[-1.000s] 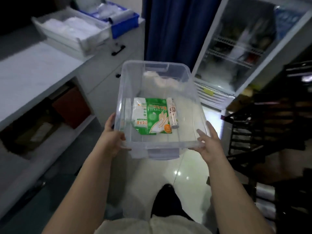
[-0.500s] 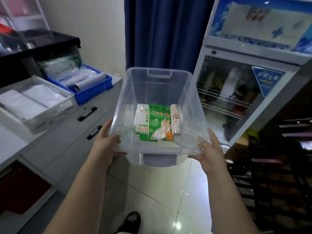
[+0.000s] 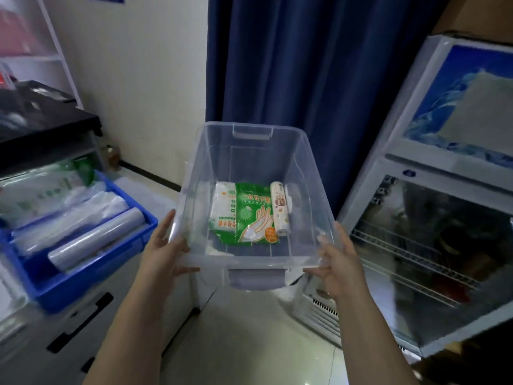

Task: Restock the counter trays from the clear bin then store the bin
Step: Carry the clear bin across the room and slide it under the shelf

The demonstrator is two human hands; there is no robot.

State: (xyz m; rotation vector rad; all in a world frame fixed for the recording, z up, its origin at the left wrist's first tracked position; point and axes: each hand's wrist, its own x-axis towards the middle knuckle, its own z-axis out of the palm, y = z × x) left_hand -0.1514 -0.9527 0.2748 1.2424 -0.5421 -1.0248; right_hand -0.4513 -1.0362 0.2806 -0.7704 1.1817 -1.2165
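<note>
I hold a clear plastic bin [image 3: 308,173] in the air in front of me. My left hand [image 3: 166,251] grips its near left corner and my right hand [image 3: 337,259] grips its near right corner. On the bin's floor lie a green glove packet [image 3: 255,215], a white packet [image 3: 223,207] partly under it, and a small white roll [image 3: 281,208] on the right. A blue counter tray [image 3: 91,273] to the left holds plastic rolls and bags.
A grey cabinet with black drawer handles [image 3: 80,323] carries the blue tray. A black shelf [image 3: 44,120] hangs over the counter. A blue curtain [image 3: 305,65] is straight ahead. A glass-door fridge [image 3: 433,240] stands close on the right. Pale tiled floor [image 3: 249,351] lies below.
The view has risen and moved forward along the counter. The bin stays in both hands and now sits nearer the curtain; the white tray has left the view and the blue tray is closer.
</note>
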